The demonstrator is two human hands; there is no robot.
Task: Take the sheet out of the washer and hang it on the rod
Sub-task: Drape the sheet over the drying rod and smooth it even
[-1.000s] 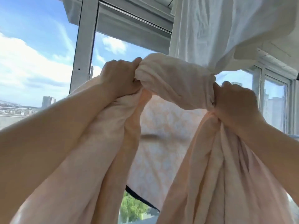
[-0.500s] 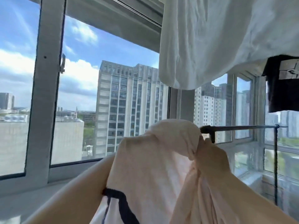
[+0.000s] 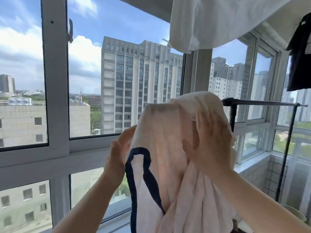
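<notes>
Your pale pink sheet (image 3: 168, 148) hangs bunched over the left end of the dark rod (image 3: 262, 103), its top humped up over the bar and its folds falling straight down toward you. A dark navy trim band (image 3: 146, 174) runs in a loop down the near face of the cloth.

Your right hand (image 3: 210, 145) lies flat against the right side of the sheet, fingers straight and spread, the thumb pointing left across the fabric. It presses on the cloth without curling around it. Your left hand (image 3: 117, 153) stands at the left edge of the sheet with the fingers straight and pointing up; the fingertips reach the cloth's edge, though you cannot tell from here whether they actually touch it. Nothing is pinched or gripped in either hand.

The rod runs off to the right, bare along that stretch, and is carried by a thin dark upright (image 3: 286, 152) near its far end. Above, a white cloth (image 3: 218, 22) hangs down from overhead, and a black garment (image 3: 301, 56) hangs at the upper right. Behind everything stands a wall of white-framed windows (image 3: 55, 81), with a tall grey building (image 3: 139, 84) and a cloudy blue sky outside.
</notes>
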